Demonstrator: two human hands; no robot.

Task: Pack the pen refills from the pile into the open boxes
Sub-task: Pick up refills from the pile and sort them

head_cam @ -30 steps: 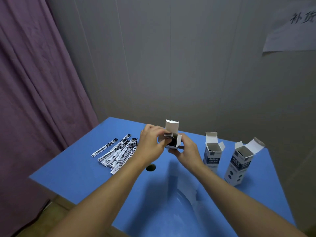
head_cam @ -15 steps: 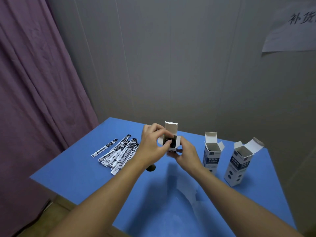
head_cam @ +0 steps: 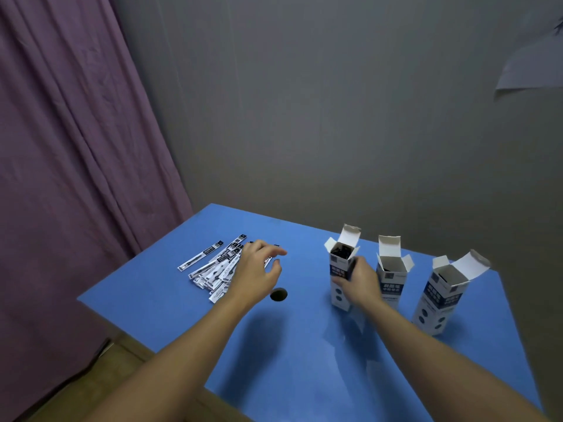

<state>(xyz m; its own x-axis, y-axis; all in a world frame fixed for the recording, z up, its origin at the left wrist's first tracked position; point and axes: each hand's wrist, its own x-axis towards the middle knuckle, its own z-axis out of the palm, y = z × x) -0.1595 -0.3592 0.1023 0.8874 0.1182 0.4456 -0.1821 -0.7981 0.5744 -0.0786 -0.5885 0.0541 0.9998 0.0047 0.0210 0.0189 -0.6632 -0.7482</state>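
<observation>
Your right hand [head_cam: 358, 280] grips the leftmost open box [head_cam: 341, 271]; your left hand [head_cam: 256, 269], fingers spread, hovers over the pen refills [head_cam: 213, 264].

I see a blue table [head_cam: 158, 303] with a small dark round hole [head_cam: 278, 294] in its top, a purple curtain [head_cam: 70, 166] hanging to the table's left, a grey wall [head_cam: 320, 111] behind it, and a white paper sheet [head_cam: 530, 68] on that wall, up at the right.

Print on boxes [head_cam: 340, 271], refill wrappers [head_cam: 213, 263], none legible
</observation>
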